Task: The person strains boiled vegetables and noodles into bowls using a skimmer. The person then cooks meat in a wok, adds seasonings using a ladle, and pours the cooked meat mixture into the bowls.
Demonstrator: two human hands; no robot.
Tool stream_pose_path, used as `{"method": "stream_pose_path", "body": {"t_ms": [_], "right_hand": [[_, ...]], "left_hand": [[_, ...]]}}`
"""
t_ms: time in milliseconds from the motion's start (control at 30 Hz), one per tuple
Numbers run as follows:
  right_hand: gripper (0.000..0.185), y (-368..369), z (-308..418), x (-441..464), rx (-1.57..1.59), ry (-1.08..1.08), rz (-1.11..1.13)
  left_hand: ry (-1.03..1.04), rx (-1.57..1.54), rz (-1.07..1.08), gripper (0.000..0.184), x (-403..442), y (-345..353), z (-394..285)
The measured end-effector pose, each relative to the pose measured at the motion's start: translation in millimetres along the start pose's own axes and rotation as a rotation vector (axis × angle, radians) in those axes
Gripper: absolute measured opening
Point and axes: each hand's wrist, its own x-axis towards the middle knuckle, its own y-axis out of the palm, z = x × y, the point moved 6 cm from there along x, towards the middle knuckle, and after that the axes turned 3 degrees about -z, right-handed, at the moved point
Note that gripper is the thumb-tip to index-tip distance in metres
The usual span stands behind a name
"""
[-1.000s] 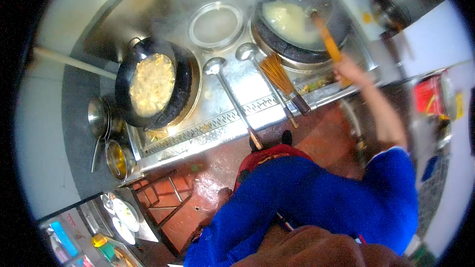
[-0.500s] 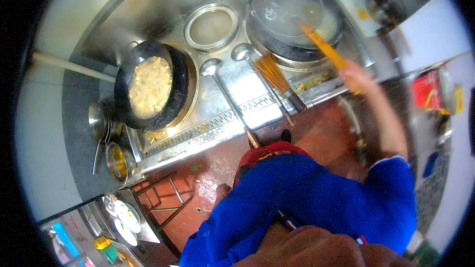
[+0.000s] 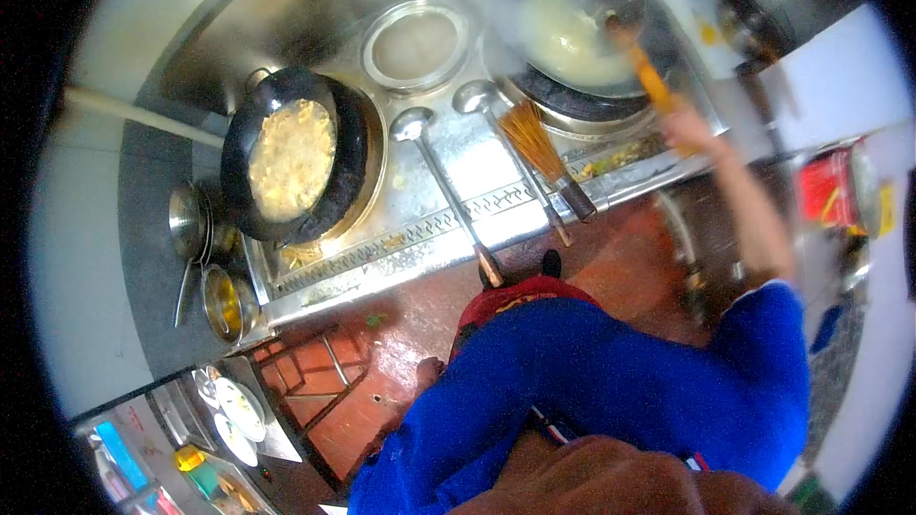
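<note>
The wooden handle (image 3: 651,79) juts from the right hand (image 3: 687,126).

The person's right arm (image 3: 749,200) reaches forward, slightly bent at the elbow, with the right hand (image 3: 689,129) curled in a firm grip. The left hand (image 3: 428,374) hangs low beside the torso (image 3: 592,362), its fingers indistinct.

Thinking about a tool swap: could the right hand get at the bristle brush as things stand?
Probably not straight away: the right hand is closed around a wooden handle. Otherwise the way looks free: the bristle brush lies nearby on the stove top, with nothing visible over it.
</note>
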Motion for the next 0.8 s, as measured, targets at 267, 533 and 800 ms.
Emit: {"method": "stream_pose_path", "body": {"t_ms": [267,533,800], "right_hand": [[0.024,39.0,39.2,-57.0,0.597,0.202,0.23],[0.027,39.8,33.9,-61.3,0.767,0.193,0.182],[0.019,-29.7,16.4,-27.9,0.134,0.039,-0.19]], "left_hand": [[0.05,-0.042,0.005,0.029,-17.4,12.4,2.4],[0.064,0.1,-0.069,0.029,-7.3,-5.3,-6.2],[0.126,-0.015,-0.186,0.025,-7.7,-8.1,-14.2]]}}
